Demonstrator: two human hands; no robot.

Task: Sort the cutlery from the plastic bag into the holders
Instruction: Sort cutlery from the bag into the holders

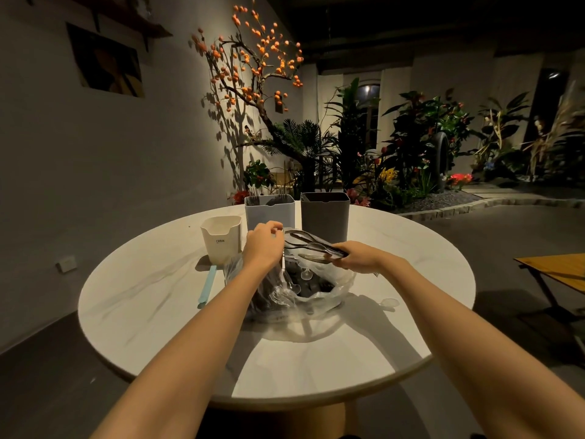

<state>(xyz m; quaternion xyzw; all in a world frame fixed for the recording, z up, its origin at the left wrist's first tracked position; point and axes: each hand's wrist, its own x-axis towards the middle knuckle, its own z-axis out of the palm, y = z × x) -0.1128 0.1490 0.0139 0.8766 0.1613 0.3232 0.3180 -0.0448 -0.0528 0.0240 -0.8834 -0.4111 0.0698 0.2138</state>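
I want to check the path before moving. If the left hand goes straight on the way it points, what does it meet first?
Probably the light blue-grey holder: the left hand points away from the person, just before its front wall. Depth is unclear.

A round white table (pixel 158 312) holds a blue stick (pixel 207 285) at 9 o'clock. An orange-fruited tree (pixel 250 74) and plants (pixel 418 144) stand at 12; a wooden bench (pixel 557 269) at 3.

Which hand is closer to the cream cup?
Left. The left hand is just right of the cream cup, almost beside it. The right hand is farther right, over the bag, holding spoons.
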